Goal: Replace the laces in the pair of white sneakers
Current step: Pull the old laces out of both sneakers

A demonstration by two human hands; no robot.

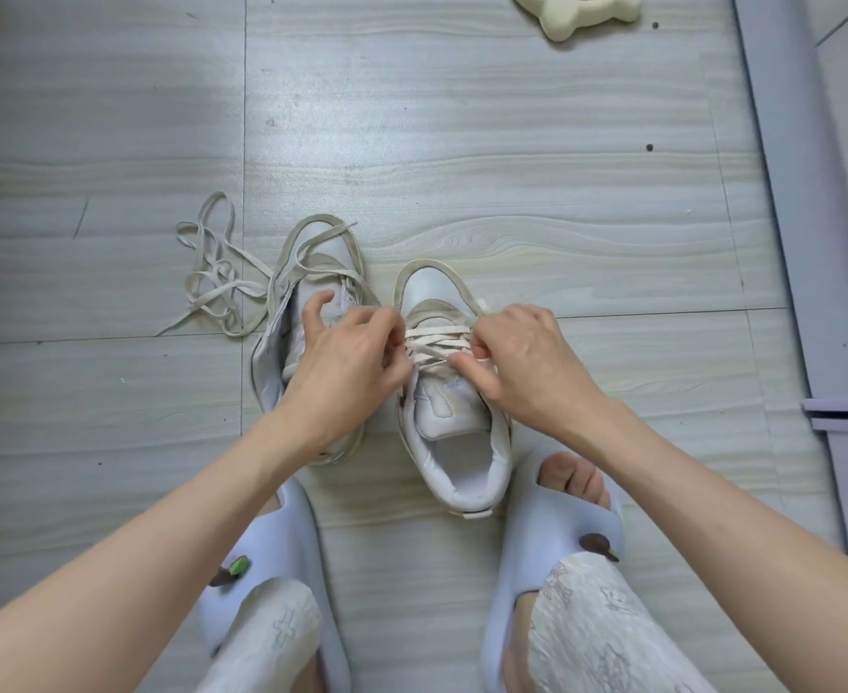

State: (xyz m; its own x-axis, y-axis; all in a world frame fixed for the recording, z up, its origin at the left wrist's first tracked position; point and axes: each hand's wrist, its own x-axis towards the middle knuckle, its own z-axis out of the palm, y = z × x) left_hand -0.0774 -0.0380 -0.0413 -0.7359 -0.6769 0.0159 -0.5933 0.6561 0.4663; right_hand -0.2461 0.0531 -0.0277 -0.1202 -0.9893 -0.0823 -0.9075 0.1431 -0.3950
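Both hands work the lace (437,345) crossed over the right sneaker (454,392), which stands on the floor (562,192) between the two slippers (557,537). The left hand (347,362) has its thumb and forefinger closed in a pinch grip at the left edge of the crossings, other fingers spread loose; the right hand (522,357) curls its fingers onto the lace at the right edge, though which strand it has I cannot tell. The left sneaker (312,312) lies just beside, its tongue open and a loose lace (217,277) trailing from it to the far left. Risks, as I judge them: an uneven pull leaving the ends unequal, a strand twisting flat-side over, or a forearm snagging the loose lace and dragging that shoe
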